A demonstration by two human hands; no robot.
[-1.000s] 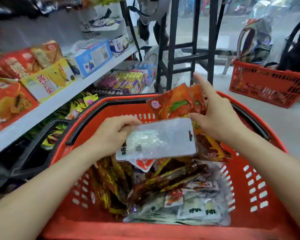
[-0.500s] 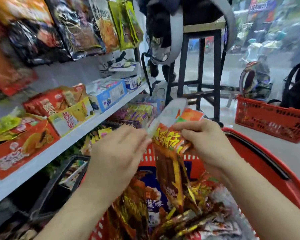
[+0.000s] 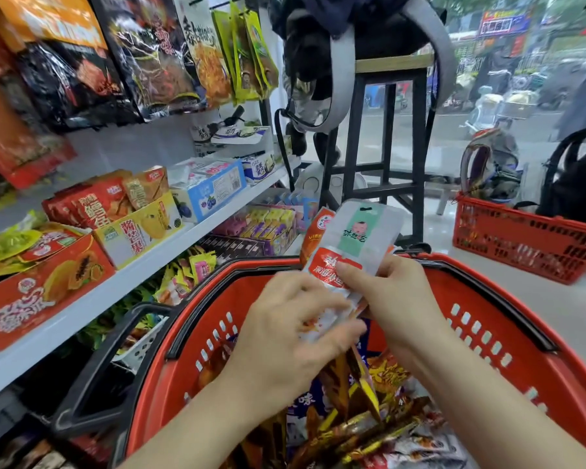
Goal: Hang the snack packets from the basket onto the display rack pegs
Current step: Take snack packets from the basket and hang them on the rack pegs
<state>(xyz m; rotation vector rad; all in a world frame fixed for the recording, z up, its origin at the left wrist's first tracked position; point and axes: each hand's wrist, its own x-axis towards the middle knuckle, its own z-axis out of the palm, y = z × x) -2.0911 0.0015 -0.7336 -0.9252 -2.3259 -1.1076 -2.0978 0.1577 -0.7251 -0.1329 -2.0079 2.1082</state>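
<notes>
Head view: both hands meet over a red plastic basket (image 3: 508, 363) with slotted walls and a black handle folded along its rim.

The right hand (image 3: 400, 299) pinches a flat white packet (image 3: 359, 238), thumb pressed on its red label. The packet is matte and translucent, rectangular with rounded corners. It has a green panel near the top and a small hang slot above that. It stands almost upright above the far rim of the basket.

The left hand (image 3: 291, 336) has curled fingers gripping the lower, crinkled end of the same packet. A glossy orange packet (image 3: 313, 236) sits directly behind the white one, only its edge showing; which hand holds it, cannot tell.

Below the hands the basket holds a loose heap of shiny foil packets (image 3: 362, 431) in brown, gold, blue and silver.

At upper left, large glossy hanging packets (image 3: 156, 59) overlap in a row, black, orange and yellow-green. Below them a white shelf (image 3: 122, 292) carries cardboard boxes, among them a red papaya box (image 3: 44, 286) and a blue box (image 3: 214, 191).

Behind the basket is a black metal stool (image 3: 389, 137) with a dark backpack (image 3: 332, 35) on top, grey straps hanging. At far right a second red basket (image 3: 521, 245) sits on the floor.
</notes>
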